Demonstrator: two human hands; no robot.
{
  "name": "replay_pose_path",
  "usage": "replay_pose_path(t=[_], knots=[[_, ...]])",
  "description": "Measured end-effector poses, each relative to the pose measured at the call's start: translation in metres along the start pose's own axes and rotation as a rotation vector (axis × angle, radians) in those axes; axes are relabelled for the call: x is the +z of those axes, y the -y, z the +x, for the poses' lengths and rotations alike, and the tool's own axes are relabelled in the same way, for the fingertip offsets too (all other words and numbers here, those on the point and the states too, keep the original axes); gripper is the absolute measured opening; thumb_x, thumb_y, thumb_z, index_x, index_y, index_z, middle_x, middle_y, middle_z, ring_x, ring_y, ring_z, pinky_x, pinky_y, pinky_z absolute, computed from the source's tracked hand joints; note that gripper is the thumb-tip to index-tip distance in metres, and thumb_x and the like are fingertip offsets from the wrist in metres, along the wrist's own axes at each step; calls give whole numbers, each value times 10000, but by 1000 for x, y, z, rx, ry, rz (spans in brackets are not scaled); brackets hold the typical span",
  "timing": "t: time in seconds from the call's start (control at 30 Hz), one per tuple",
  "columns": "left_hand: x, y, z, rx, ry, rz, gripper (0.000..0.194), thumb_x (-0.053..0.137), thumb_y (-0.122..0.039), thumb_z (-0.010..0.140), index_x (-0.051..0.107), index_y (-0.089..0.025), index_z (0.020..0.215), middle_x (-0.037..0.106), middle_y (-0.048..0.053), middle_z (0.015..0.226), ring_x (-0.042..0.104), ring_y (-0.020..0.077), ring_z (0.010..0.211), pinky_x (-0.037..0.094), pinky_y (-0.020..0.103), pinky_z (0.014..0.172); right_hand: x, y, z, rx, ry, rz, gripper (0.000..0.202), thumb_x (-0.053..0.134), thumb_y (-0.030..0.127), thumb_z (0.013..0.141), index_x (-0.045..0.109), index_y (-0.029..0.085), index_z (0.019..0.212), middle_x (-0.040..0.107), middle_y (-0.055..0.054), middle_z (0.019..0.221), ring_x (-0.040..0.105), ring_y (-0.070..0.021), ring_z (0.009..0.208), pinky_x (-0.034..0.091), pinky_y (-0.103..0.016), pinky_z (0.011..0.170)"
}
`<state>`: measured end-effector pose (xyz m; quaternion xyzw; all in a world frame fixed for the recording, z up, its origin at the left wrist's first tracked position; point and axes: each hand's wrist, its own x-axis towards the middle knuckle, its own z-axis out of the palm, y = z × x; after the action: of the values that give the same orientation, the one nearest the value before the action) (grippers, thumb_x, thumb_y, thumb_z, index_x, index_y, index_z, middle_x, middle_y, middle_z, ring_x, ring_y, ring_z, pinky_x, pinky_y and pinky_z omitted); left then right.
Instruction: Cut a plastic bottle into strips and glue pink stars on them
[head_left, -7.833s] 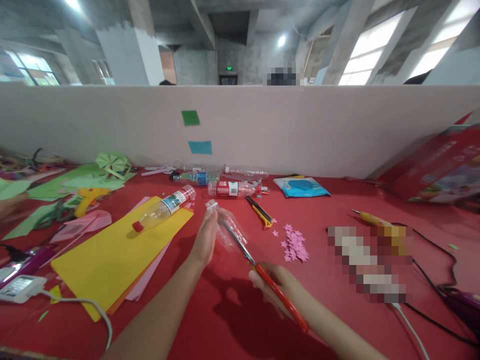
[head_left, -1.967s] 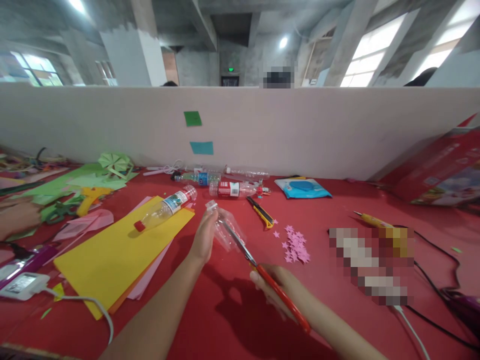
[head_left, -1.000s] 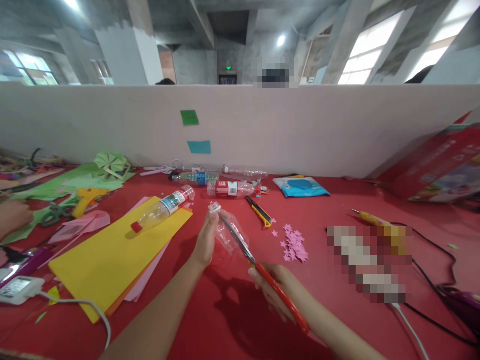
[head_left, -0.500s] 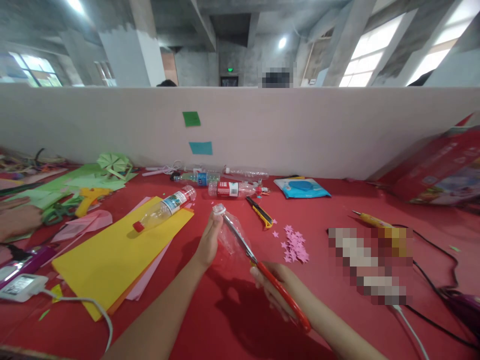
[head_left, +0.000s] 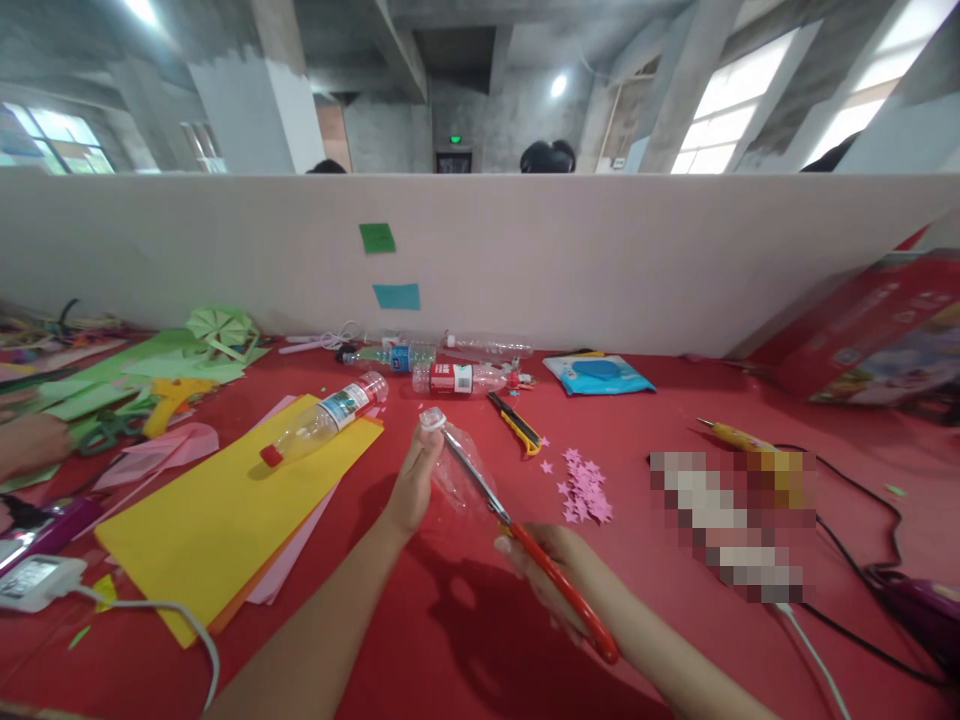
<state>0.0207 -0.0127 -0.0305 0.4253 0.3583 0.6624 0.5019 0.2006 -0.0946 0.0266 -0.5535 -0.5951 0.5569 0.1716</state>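
looks like the cutting step, left hand [head_left: 414,488] pinching the clear bottle piece [head_left: 452,480] by its neck over the surface [head_left: 427,640], right hand [head_left: 581,562] gripping scissors [head_left: 561,577], next snip needs that neck steady

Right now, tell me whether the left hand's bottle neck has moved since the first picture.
Yes: the bottle neck sits slightly farther right and lower in view against the blue note.
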Motion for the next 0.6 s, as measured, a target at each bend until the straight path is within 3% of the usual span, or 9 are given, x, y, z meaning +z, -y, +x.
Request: replay_pose_path(t=[0.1, 0.23, 0.43, 0.6], knots=[[5, -6, -1, -29, 8, 31, 245, 614, -387, 770, 659, -221, 944, 645, 43, 1073, 502, 226, 1147, 293, 335, 1024, 2, -5, 3, -10, 33, 63, 384, 482, 545, 820, 406, 199, 672, 321, 108, 372, 311, -53, 278, 290, -164, 301], [5, -13, 5, -38, -17, -92, 200, 625, -341, 758, 661, -185, 879, 670, 45, 932, 574, 210, 1016, 363, 326, 952, 1, -10, 5, -70, 82, 94, 402, 467, 581, 815, 445, 189, 727, 349, 102, 381, 330, -63, 298, 294, -168, 317], [-7, -31, 22, -141, -121, -442, 146, 560, -294, 780, 626, -168, 811, 679, 43, 806, 636, 172, 830, 452, 314, 828, -9, -16, 7, -133, -15, -58, 460, 485, 636, 778, 391, 196, 683, 357, 87, 475, 388, -59, 359, 299, -180, 381], [-15, -38, 26, -183, -165, -510, 179, 527, -306, 808, 617, -152, 793, 669, 44, 733, 630, 140, 697, 479, 255, 671, -19, -13, 3, -191, 23, -234, 468, 451, 631, 804, 342, 201, 655, 364, 68, 516, 398, -70, 436, 296, -186, 423]])
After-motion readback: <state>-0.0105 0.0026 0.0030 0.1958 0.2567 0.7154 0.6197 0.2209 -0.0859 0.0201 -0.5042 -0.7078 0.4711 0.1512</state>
